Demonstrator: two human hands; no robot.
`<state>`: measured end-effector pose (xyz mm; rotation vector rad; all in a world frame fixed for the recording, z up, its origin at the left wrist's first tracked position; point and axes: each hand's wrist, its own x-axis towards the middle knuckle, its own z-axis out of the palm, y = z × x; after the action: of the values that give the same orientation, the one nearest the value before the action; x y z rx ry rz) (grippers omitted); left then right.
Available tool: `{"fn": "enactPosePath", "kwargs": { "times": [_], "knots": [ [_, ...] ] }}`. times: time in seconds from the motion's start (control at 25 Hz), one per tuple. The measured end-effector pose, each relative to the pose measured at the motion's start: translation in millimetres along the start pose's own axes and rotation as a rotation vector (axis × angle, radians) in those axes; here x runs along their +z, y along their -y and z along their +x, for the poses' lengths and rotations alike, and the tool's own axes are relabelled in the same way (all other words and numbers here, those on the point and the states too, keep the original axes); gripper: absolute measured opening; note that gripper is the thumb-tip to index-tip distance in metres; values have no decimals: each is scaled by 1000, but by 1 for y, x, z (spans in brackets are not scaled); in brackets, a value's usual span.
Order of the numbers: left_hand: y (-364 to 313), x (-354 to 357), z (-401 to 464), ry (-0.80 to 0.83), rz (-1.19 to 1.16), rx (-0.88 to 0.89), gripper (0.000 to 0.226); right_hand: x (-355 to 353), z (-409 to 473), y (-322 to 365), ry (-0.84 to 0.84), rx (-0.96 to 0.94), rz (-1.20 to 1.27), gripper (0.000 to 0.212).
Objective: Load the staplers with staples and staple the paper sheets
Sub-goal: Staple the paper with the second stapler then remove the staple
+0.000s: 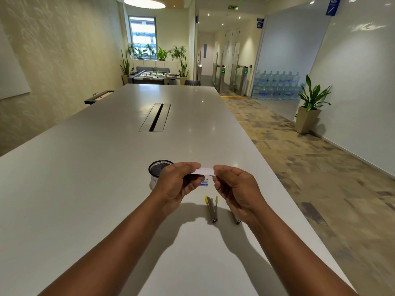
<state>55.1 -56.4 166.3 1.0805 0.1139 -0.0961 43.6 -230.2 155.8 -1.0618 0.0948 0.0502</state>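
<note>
White staple box (204, 171) is being pinched between my left hand (177, 184) and right hand (237, 186); I am judging both opened staplers (212, 208) unloaded, paper unstapled.

One head-worn view looks forward and down along the table (85, 167), hands close below

Glossy smooth table (106, 167), black wire-mesh cup (159, 167), bare-metal stapler (212, 209) with yellow plastic.
</note>
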Motion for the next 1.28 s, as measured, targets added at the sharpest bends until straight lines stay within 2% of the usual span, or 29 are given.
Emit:
{"fn": "enactPosePath", "kwargs": {
  "times": [0.36, 0.8, 1.16, 1.28],
  "knots": [
    [-8, 2, -6, 69, -72, -114, 17, 4, -3, 10, 30, -36, -30, 6],
    [-14, 4, -10, 15, -69, -159, 11, 4, -6, 10, -17, 71, 38, 6],
    [-16, 7, -15, 34, -46, -111, 20, 5, -12, 11, -38, 119, 85, 8],
    [-16, 6, -15, 41, 17, -68, 17, 4, -13, 11, -36, 117, 71, 10]
  ]
}}
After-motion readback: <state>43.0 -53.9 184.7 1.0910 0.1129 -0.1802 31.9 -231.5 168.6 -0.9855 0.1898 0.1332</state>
